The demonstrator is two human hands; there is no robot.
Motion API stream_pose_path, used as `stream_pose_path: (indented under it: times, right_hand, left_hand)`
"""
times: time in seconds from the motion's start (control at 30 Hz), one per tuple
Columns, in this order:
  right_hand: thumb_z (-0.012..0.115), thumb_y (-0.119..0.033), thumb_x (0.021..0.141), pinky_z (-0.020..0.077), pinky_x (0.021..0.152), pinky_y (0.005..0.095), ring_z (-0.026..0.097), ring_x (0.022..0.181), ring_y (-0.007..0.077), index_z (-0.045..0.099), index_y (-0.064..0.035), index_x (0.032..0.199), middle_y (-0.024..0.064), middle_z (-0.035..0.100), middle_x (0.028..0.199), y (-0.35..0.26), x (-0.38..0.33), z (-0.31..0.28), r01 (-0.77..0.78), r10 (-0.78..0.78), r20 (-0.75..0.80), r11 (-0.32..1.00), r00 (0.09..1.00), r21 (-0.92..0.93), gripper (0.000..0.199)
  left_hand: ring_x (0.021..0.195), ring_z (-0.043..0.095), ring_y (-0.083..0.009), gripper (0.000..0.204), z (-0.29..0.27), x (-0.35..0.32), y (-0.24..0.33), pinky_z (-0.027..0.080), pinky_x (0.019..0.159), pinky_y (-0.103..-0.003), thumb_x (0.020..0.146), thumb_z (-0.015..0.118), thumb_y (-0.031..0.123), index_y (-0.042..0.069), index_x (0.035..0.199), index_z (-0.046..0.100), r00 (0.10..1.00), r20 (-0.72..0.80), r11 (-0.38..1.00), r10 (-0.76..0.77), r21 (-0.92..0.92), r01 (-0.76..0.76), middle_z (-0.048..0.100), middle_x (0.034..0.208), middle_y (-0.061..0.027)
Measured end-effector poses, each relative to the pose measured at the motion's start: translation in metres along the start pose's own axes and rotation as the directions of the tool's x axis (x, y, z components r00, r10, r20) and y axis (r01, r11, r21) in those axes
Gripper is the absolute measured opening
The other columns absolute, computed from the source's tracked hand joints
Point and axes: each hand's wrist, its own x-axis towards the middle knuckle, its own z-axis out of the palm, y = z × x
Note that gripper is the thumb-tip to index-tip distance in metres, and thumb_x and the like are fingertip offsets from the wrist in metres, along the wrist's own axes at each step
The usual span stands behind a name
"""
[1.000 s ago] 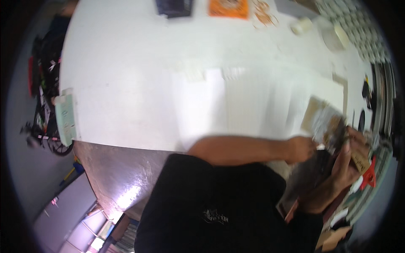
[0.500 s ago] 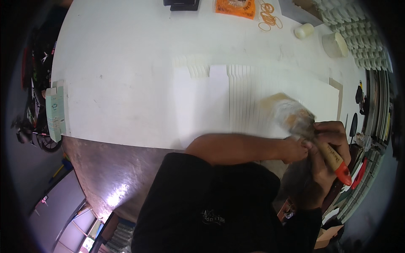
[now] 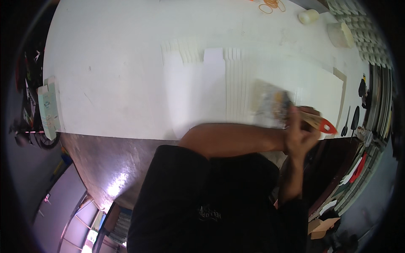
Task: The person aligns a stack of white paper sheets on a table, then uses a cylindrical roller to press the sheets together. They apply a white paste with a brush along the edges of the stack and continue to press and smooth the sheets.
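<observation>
My right hand (image 3: 300, 138) grips a wide, flat paintbrush (image 3: 311, 121) with a wooden handle and a red end. Its broad head, blurred by motion, lies over a row of overlapping white card sheets (image 3: 236, 90) on the white table (image 3: 114, 80). Narrow stepped strips show along the sheets' edges. From the left, my left forearm (image 3: 240, 139) reaches across the table's near edge to my right wrist. The left hand is mostly hidden behind the right, so its fingers cannot be made out.
A round tub (image 3: 339, 34) and a pale roll (image 3: 308, 16) stand at the far right, near orange rubber bands (image 3: 270, 6). Dark-handled tools (image 3: 355, 120) lie at the right edge. A pale green box (image 3: 48, 109) sits at the left edge, and stacked pale trays (image 3: 358, 29) rise behind.
The brush and my right hand have moved up and left, the handle now lying flatter. My left hand has gone from beside the right hand to mostly behind it. The view has shifted slightly.
</observation>
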Motion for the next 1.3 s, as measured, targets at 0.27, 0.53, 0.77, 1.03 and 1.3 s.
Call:
stream_pose_path:
  times: [0.27, 0.53, 0.77, 1.03, 1.3]
  right_hand:
    - [0.077, 0.000, 0.092, 0.0526, 0.070, 0.0273, 0.064, 0.077, 0.0137, 0.066, 0.0025, 0.099, 0.0089, 0.068, 0.088, -0.004, -0.018, 0.035, 0.235, -0.234, 0.035, 0.933, 0.972, -0.271, 0.013]
    - [0.074, 0.002, 0.094, 0.0513, 0.055, 0.0263, 0.064, 0.064, 0.0121, 0.070, 0.0047, 0.097, 0.0085, 0.072, 0.083, 0.032, 0.056, -0.102, 0.156, -0.177, -0.220, 0.982, 0.959, -0.108, 0.006]
    - [0.071, 0.000, 0.095, 0.0572, 0.068, 0.0304, 0.070, 0.082, 0.0216, 0.069, 0.0040, 0.105, 0.0149, 0.071, 0.104, 0.093, -0.002, -0.037, 0.347, -0.346, -0.023, 0.933, 0.938, 0.095, 0.011]
    - [0.073, 0.005, 0.093, 0.0553, 0.064, 0.0284, 0.065, 0.068, 0.0128, 0.071, 0.0016, 0.096, 0.0084, 0.073, 0.092, 0.041, 0.065, -0.126, 0.064, -0.065, -0.345, 0.998, 0.936, -0.016, 0.005]
    - [0.075, -0.010, 0.098, 0.0571, 0.077, 0.0316, 0.068, 0.083, 0.0141, 0.068, 0.0013, 0.118, 0.0096, 0.073, 0.101, 0.128, 0.052, -0.115, -0.157, 0.154, -0.038, 0.982, 0.987, -0.108, 0.024]
  left_hand:
    - [0.150, 0.041, -0.0322, 0.053, -0.001, -0.003, 0.001, 0.035, 0.124, -0.043, 0.091, 0.068, 0.028, -0.002, 0.134, 0.062, 1.000, 0.001, 0.996, -0.003, 0.088, 0.003, 0.045, 0.160, -0.0198]
    - [0.152, 0.039, -0.0350, 0.055, -0.024, 0.000, -0.007, 0.033, 0.126, -0.044, 0.091, 0.068, 0.029, -0.005, 0.134, 0.062, 0.998, -0.009, 0.991, 0.058, 0.119, -0.056, 0.041, 0.162, -0.0259]
    - [0.146, 0.047, -0.0339, 0.054, 0.025, 0.010, -0.007, 0.042, 0.119, -0.046, 0.091, 0.069, 0.028, -0.002, 0.135, 0.062, 0.963, -0.055, 0.638, -0.264, -0.758, 0.132, 0.047, 0.155, -0.0272]
    - [0.148, 0.044, -0.0379, 0.062, -0.019, -0.001, -0.006, 0.029, 0.127, -0.047, 0.083, 0.070, 0.025, -0.007, 0.136, 0.062, 0.995, -0.042, 0.993, 0.092, 0.080, -0.089, 0.044, 0.158, -0.0325]
    - [0.148, 0.045, -0.0373, 0.071, -0.027, -0.001, -0.008, 0.027, 0.128, -0.049, 0.088, 0.072, 0.036, -0.005, 0.143, 0.055, 0.993, -0.099, 0.967, 0.069, 0.249, -0.043, 0.045, 0.157, -0.0311]
